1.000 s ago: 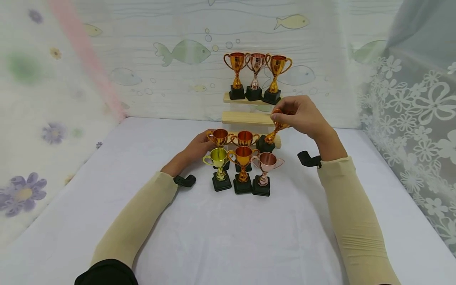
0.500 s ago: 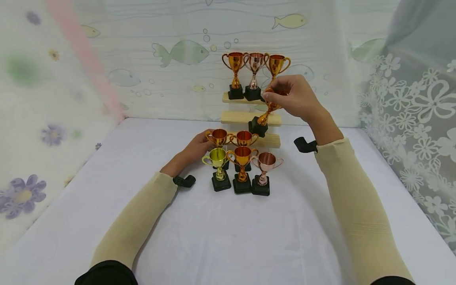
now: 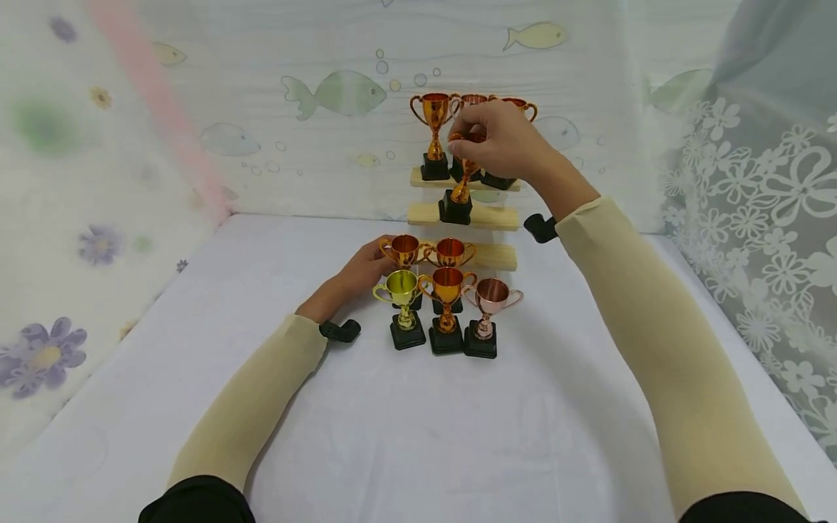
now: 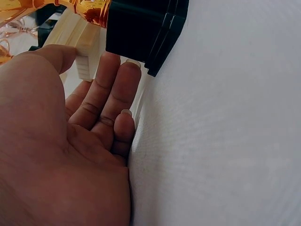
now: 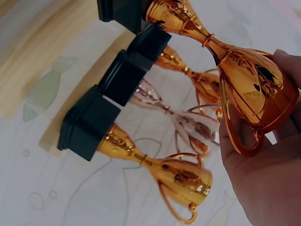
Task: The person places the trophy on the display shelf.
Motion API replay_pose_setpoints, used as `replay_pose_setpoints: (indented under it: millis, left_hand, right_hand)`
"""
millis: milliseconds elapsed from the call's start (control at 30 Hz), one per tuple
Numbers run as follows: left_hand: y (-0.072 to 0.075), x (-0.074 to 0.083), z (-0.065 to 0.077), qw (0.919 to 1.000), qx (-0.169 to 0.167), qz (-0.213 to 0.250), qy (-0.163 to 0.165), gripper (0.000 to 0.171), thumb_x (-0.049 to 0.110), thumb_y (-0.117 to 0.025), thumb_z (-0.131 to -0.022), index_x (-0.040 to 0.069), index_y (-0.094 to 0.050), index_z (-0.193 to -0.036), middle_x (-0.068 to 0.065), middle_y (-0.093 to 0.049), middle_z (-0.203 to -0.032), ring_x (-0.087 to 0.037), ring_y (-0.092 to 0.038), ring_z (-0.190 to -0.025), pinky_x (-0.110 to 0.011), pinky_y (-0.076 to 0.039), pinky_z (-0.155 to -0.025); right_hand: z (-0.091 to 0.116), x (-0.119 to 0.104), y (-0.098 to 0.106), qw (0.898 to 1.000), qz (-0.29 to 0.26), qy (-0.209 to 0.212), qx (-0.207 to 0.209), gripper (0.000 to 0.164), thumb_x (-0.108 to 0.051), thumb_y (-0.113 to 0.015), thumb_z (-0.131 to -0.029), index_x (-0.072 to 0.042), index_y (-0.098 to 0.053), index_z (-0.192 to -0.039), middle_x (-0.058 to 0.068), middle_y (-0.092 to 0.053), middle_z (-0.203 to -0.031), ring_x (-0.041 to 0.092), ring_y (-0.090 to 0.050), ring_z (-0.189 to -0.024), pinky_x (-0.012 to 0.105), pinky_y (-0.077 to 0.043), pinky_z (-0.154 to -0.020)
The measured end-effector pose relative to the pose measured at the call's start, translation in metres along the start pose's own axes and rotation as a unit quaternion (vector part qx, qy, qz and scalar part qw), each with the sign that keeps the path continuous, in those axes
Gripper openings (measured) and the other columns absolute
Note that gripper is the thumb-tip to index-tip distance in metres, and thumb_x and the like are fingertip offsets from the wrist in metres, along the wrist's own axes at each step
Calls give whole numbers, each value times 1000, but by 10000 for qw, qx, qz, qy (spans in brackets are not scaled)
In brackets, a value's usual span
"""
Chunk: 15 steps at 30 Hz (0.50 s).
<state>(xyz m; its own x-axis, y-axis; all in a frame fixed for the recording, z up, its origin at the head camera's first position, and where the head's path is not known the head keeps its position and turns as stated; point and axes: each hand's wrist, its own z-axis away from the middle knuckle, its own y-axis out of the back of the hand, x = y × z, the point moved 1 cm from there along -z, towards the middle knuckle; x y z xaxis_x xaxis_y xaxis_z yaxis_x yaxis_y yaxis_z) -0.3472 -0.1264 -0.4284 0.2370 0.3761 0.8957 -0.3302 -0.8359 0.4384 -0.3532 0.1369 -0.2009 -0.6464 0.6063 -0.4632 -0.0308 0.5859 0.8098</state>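
Note:
My right hand (image 3: 503, 138) pinches a small orange-gold trophy (image 5: 249, 89) by its cup. The trophy's black base overlaps the middle step of a wooden tiered stand (image 3: 495, 216) in the head view, and it tilts slightly. At the stand's left side, low down, my left hand (image 3: 353, 274) holds the end of a wooden step (image 4: 85, 66), thumb on one side and fingers on the other. Its fingertips lie beside the black base (image 4: 136, 30) of a standing trophy. In the head view, trophies partly cover those fingers.
Three trophies stand on the top step (image 3: 512, 185), partly behind my right hand. Nearer me on the white table (image 3: 418, 428) are a yellow-gold trophy (image 3: 404, 312), an orange-gold one (image 3: 447, 309), a rose-gold one (image 3: 485, 316) and, behind them, two orange-gold trophies (image 3: 451, 250).
My right hand has carried the orange-gold trophy up and leftward from beside the lowest step to the middle step, turning it more upright. My left hand has stayed in place.

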Motion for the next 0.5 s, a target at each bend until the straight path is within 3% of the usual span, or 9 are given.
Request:
replay_pose_setpoints:
  millis: [500]
  left_hand:
    - [1, -2, -1, 10000, -40, 26, -8, 43, 22, -49, -103, 15, -46, -145, -8, -61, -130, -25, -60, -113, -44, -48, -98]
  right_hand:
    - [-43, -9, -20, 9947, 823, -349, -502, 20, -28, -59, -100, -11, -69, -106, 4, -63, -101, 20, -53, -89, 34, -44, -81]
